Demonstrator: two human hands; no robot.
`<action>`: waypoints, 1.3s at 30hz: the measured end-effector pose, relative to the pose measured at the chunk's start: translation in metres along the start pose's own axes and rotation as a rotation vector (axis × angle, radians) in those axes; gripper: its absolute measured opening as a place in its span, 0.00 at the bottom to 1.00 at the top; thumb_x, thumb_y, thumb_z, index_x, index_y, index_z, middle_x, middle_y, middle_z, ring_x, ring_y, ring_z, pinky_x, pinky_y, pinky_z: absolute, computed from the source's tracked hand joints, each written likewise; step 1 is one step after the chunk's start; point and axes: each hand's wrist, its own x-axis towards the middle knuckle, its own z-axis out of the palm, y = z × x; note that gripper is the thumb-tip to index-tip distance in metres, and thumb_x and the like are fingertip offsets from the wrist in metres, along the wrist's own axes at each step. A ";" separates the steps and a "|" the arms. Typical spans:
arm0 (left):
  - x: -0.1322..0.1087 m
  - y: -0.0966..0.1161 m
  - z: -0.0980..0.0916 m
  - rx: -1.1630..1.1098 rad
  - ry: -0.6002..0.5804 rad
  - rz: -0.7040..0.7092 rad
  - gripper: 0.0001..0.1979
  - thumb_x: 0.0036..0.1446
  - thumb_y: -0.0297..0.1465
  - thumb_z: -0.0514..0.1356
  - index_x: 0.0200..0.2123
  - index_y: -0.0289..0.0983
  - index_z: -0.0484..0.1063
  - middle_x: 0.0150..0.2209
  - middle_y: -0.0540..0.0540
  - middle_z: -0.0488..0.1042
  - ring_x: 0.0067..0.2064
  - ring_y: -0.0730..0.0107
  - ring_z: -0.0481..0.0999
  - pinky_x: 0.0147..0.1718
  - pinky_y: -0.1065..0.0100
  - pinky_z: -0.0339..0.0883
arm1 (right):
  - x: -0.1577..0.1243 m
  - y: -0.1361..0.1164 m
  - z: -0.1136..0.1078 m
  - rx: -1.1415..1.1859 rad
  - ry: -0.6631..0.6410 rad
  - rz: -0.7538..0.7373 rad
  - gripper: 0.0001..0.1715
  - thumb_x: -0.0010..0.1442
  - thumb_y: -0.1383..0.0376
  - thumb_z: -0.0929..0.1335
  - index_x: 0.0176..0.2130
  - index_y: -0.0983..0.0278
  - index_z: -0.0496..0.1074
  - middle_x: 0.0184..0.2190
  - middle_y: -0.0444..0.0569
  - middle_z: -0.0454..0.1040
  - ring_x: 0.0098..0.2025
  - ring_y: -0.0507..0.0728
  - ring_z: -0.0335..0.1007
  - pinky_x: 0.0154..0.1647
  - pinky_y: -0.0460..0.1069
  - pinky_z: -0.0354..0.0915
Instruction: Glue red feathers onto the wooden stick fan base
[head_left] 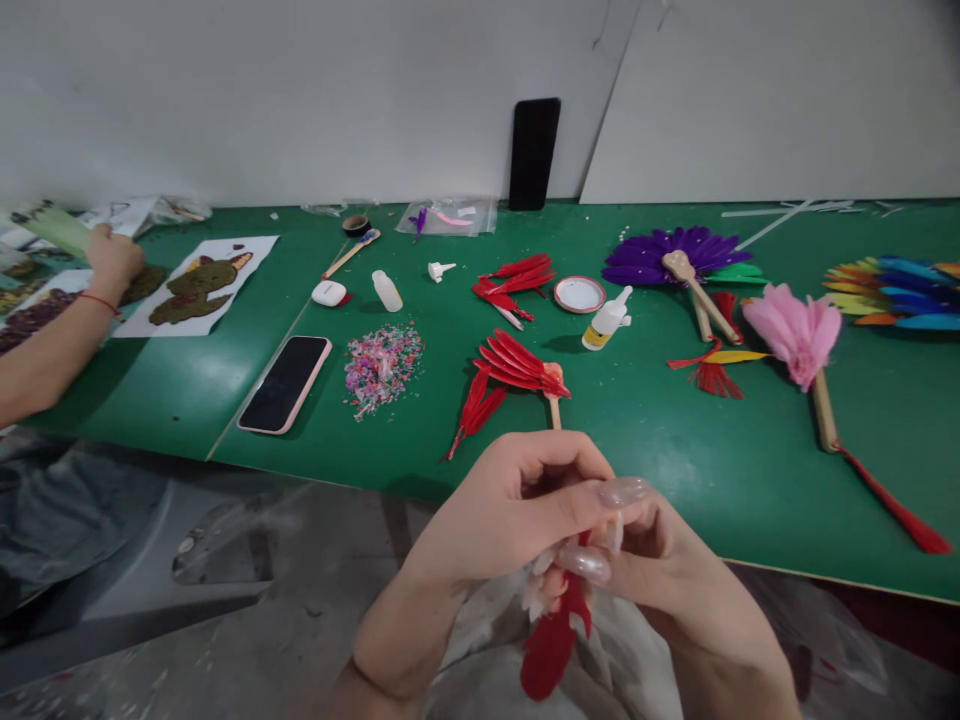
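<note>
My left hand point(517, 505) and my right hand point(660, 560) meet in front of my lap, just off the table's front edge. Both are closed with fingertips pressed together around a red feather point(547, 650), whose broad end hangs down below them. Its upper end is hidden by the fingers. Just beyond my hands, a fan of red feathers point(514, 362) lies on a wooden handle point(554, 412), with a reddish blob where they join. Loose red feathers point(476, 405) rest to its left, and more red feathers point(517, 280) lie farther back.
On the green table point(427, 390) stand a glue bottle point(606, 320) and a white bottle point(387, 291). Left are a phone point(286, 385) and colourful bits point(382, 368). Purple point(652, 255) and pink point(795, 325) feather fans lie right. A co-worker's hand point(112, 262) works far left.
</note>
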 end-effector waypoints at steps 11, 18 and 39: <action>-0.001 0.007 0.002 0.015 -0.017 -0.038 0.11 0.52 0.31 0.65 0.22 0.34 0.67 0.19 0.53 0.69 0.17 0.83 0.62 0.16 0.77 0.55 | 0.000 -0.003 -0.001 0.019 -0.011 -0.008 0.03 0.55 0.65 0.73 0.32 0.62 0.81 0.26 0.46 0.80 0.28 0.49 0.74 0.34 0.43 0.69; 0.000 0.003 -0.001 0.028 0.004 -0.029 0.12 0.51 0.33 0.65 0.24 0.35 0.67 0.20 0.52 0.70 0.18 0.80 0.65 0.17 0.76 0.56 | -0.001 -0.002 -0.002 -0.036 -0.011 0.008 0.07 0.56 0.63 0.72 0.35 0.63 0.81 0.26 0.48 0.80 0.26 0.50 0.74 0.31 0.44 0.69; 0.000 -0.002 0.006 0.006 0.109 0.025 0.14 0.50 0.35 0.66 0.22 0.34 0.66 0.18 0.53 0.68 0.16 0.82 0.63 0.16 0.76 0.56 | 0.000 -0.006 0.001 -0.099 0.028 0.012 0.09 0.54 0.60 0.73 0.34 0.62 0.81 0.23 0.47 0.78 0.26 0.50 0.73 0.31 0.44 0.69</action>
